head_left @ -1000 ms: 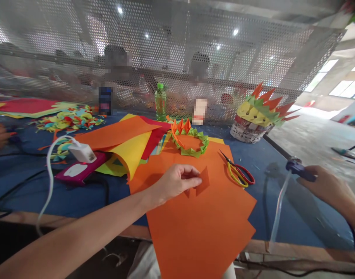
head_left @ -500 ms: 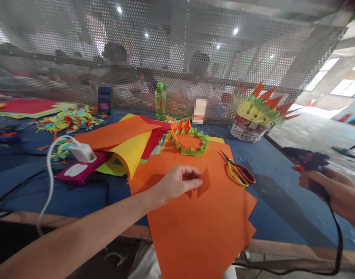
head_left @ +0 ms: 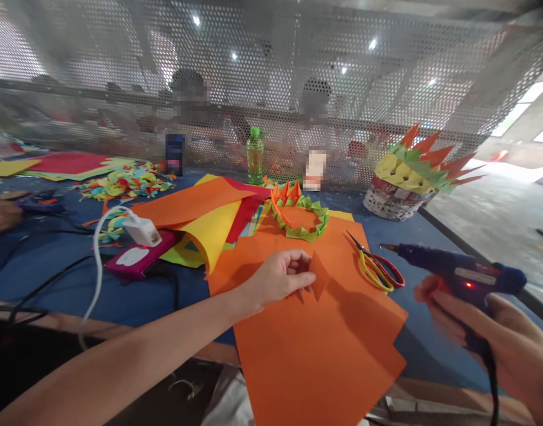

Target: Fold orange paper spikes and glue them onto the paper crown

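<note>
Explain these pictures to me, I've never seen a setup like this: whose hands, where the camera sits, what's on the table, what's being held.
There is no machine here, just a person's two bare hands. Every picture comes from one camera worn on the head, looking forward and down.

The left hand pinches a small piece of orange paper. The right hand grips what looks like a glue gun, its red light lit.

On the blue table lie large orange sheets, a green and orange paper ring and scissors. Farther back stand a green bottle and a paper-trimmed basket. At the left edge is another person's hand.
</note>
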Demonstrator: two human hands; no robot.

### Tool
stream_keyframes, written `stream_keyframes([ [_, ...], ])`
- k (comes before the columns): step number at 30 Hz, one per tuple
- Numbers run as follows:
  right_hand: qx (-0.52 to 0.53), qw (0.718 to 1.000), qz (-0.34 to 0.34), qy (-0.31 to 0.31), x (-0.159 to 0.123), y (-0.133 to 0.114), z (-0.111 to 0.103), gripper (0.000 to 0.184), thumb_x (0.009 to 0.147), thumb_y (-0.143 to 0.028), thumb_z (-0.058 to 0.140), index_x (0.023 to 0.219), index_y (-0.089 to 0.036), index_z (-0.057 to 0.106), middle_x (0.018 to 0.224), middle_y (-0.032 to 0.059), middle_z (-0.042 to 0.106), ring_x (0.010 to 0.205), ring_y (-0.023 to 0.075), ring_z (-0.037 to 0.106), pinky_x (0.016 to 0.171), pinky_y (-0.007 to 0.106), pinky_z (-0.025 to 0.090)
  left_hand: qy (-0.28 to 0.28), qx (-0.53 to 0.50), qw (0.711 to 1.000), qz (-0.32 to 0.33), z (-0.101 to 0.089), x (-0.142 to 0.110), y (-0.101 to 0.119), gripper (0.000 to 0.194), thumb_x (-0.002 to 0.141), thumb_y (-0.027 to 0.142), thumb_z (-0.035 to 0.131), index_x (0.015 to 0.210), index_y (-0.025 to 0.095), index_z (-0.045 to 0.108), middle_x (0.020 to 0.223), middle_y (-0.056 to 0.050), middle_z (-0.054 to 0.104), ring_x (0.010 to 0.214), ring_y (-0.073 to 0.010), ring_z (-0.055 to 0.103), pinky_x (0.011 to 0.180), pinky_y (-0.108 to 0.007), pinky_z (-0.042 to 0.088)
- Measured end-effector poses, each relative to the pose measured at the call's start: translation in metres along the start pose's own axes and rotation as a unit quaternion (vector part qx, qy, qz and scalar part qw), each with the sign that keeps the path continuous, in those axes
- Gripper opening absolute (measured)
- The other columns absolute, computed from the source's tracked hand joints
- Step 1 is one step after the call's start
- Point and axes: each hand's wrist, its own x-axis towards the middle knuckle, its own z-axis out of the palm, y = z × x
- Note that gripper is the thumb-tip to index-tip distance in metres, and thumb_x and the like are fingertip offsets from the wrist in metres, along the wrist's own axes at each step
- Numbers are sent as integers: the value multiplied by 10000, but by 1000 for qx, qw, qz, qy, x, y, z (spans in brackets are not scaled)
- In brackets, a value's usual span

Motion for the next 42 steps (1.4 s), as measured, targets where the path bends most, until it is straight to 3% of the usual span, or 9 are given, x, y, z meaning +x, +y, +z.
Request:
stream_keyframes([
  [1,2,998,25,-51,-5,2,4,506,607,-613,851,858,-187,747,586,35,550,499,152,494,476,299,428,5,-7,1000,0,0,1,0,307,987,354,649,1218,155,620,1129,-68,673,908,-179,683,775,-357,608],
  [4,-28,993,24,-112,-18,3,18,506,637,-618,835,908,-201,738,570,-3,514,533,139,466,501,265,375,16,-26,1000,-2,-1,2,-1,330,991,352,644,1256,161,600,1128,-68,667,876,-169,679,740,-336,608],
  [7,-30,997,27,-67,-31,-2,35,506,678,-674,780,888,-216,733,586,-20,496,540,110,402,503,243,311,10,-39,999,5,-1,1,2,311,992,339,645,1241,157,603,1064,-51,673,808,-147,671,694,-306,599],
  [10,5,998,32,-61,-40,-6,48,486,683,-685,758,840,-227,724,596,-14,506,544,119,376,509,266,313,4,-43,999,5,-1,-1,7,271,992,316,649,1203,149,613,973,-24,674,723,-120,653,636,-267,581],
  [18,-3,995,52,-87,-44,13,51,479,720,-685,728,869,-231,709,565,-29,460,546,123,393,522,263,334,11,-43,998,-43,5,-5,16,223,988,219,648,1193,141,605,834,21,655,628,-96,643,547,-210,550],
  [25,-4,995,52,-90,-46,26,60,500,742,-662,728,861,-177,702,624,-14,497,563,93,374,510,235,301,18,-27,996,-87,5,-4,18,228,1002,321,634,1140,139,636,953,-23,683,739,-126,669,657,-279,594],
  [34,-8,996,51,-71,-46,30,61,474,753,-621,747,876,-164,727,616,-9,555,542,84,429,484,198,386,34,-11,993,-111,2,-1,15,284,995,362,638,1181,148,635,1093,-62,687,894,-175,690,784,-361,608],
  [39,-34,996,28,-71,-49,31,68,465,739,-615,742,900,-180,756,799,54,734,721,179,662,649,233,552,42,-11,994,-95,1,1,14,287,995,365,637,1184,148,635,1099,-64,687,904,-178,691,797,-368,607],
  [42,-77,994,8,-80,-50,27,73,453,769,-621,702,901,-193,770,834,63,756,785,212,705,701,254,581,48,-9,995,-89,1,2,13,281,996,362,637,1175,146,638,1085,-60,690,893,-175,692,792,-365,608],
])
